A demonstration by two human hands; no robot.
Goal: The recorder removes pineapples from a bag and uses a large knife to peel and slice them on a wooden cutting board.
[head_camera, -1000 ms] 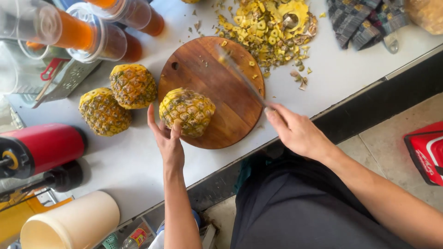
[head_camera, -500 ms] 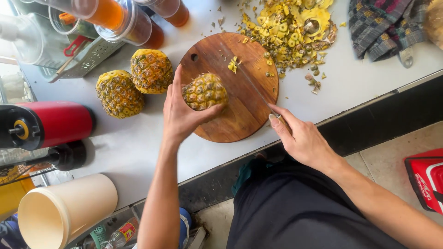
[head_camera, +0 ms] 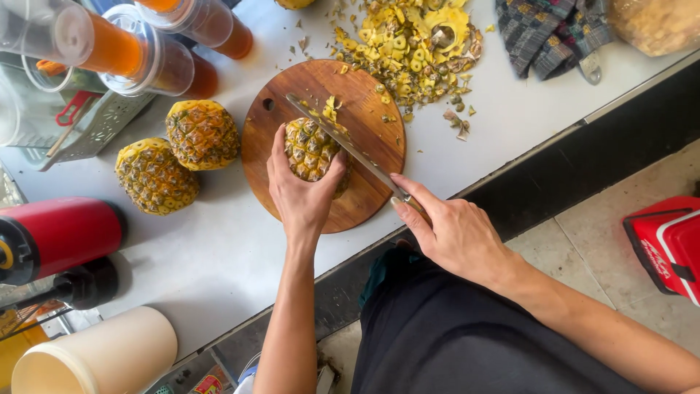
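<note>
At centre frame, I see my left hand (head_camera: 300, 193) grasping the crownless yellow-green pineapple (head_camera: 312, 149) on the round wooden cutting board (head_camera: 364, 124). My right hand (head_camera: 456, 233), lower right, is clenched around the long steel knife (head_camera: 343, 138), its blade against the fruit's side. Two whole pineapples (head_camera: 179, 153) lie left of the board.

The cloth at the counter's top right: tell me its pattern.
The cloth is plaid, in dark grey-blue with reddish and pale lines. The head view shows it, crumpled by the peel scraps.

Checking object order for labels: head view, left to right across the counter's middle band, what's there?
Red cylinder → two whole pineapples → left hand holding the pineapple on the round wooden board → knife → right hand.
</note>
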